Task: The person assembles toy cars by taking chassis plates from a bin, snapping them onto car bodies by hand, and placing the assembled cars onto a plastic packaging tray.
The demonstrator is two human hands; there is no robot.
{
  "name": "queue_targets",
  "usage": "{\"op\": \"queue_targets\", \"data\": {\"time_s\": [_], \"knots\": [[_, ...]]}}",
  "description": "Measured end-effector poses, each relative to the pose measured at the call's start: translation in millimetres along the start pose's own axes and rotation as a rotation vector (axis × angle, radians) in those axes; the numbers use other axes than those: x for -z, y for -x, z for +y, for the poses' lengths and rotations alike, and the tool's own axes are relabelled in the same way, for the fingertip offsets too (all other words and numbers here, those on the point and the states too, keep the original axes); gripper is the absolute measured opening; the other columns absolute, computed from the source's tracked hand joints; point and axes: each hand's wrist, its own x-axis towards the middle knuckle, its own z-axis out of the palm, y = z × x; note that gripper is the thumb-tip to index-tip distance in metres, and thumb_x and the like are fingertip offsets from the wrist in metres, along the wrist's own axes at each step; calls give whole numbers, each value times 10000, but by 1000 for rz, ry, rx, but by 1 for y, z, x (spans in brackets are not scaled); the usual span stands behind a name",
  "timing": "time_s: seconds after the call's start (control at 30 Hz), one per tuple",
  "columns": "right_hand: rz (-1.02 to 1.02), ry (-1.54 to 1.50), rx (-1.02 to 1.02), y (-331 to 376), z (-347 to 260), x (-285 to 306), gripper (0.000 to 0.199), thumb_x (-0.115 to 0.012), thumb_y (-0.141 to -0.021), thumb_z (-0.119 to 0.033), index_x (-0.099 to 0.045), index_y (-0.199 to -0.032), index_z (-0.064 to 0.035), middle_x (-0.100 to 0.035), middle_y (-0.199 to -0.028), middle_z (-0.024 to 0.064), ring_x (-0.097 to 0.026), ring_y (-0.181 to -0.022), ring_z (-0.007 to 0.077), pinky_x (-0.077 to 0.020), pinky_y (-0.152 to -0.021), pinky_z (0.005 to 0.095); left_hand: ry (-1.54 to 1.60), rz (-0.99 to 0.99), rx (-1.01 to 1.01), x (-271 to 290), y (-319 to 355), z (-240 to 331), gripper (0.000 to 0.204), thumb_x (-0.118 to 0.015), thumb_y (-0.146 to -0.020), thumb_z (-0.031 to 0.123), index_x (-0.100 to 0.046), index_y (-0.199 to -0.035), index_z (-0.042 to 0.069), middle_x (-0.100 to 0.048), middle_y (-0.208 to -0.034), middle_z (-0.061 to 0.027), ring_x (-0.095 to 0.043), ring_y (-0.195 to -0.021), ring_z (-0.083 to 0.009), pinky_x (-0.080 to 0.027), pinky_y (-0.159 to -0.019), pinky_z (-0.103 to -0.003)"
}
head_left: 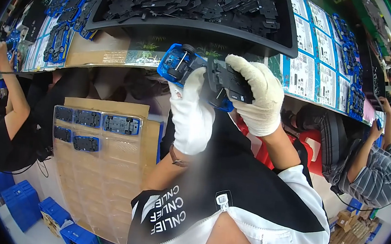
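Gripping a blue toy car body, the gloved left hand is pointing its thumb forward; the gloved right hand is curling over a black base plate, clasping it near the black bin.

Can't see the fingertips of the left hand under the blue car body, or all fingers of the right hand around the black base plate; can't tie the blue edge below that plate to the same body or a second one. Can't count the heaped black parts in the bin, cut off up top, or read the tiny print on the white-and-blue sheets. Lose a blue crate at the bottom edge, plus shirt detail under a grey smear.
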Motion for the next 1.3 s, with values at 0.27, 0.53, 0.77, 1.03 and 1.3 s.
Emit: {"op": "queue_targets", "data": {"time_s": [0.27, 0.53, 0.77, 1.03, 1.3], "knots": [[47, -278, -282, -8, -6, 10, 336, -759, -810, -56, -653, -1129, -45, -676, -938, 96, -663, -853, 196, -521, -759, 296, 112, -35, 86, -1, 6, -7, 334, -555, -902, -38, -561, -1221, 61, -612, -1180, -164, -632, -1061, -289, -478, -938, -356], [-410, -570, -611, -41, -1, 5, 472, -772, -830, -295, -627, -1173, -5, -696, -1032, 131, -645, -1005, 171, -506, -900, 314, 47, -106, -98, -5, 19, -7, 479, -673, -792, -90, -583, -1217, 113, -537, -1258, -251, -605, -1068, -445, -526, -872, -425], [-439, -697, -730, -47, -3, 1, 445, -785, -816, -159, -617, -1190, 15, -661, -1056, 94, -613, -1004, 151, -492, -910, 297, 347, -166, 199, -8, 22, 4, 480, -634, -879, 19, -464, -1324, 81, -523, -1291, -194, -572, -1124, -327, -480, -937, -377], [-500, -770, -740, -53, 1, -10, 457, -740, -799, -165, -608, -1180, 51, -681, -1043, 132, -634, -961, 166, -499, -890, 296, 584, -179, 432, -10, 21, 7, 546, -601, -965, 117, -324, -1430, 43, -511, -1312, -135, -534, -1181, -203, -432, -1012, -334], [-600, -804, -764, -54, 7, -11, 423, -718, -852, -141, -592, -1201, 61, -681, -1073, 144, -637, -987, 172, -501, -912, 305, 550, -167, 439, -13, 26, -7, 619, -620, -937, 65, -281, -1455, 42, -477, -1352, -135, -507, -1222, -205, -431, -1037, -346]]}}
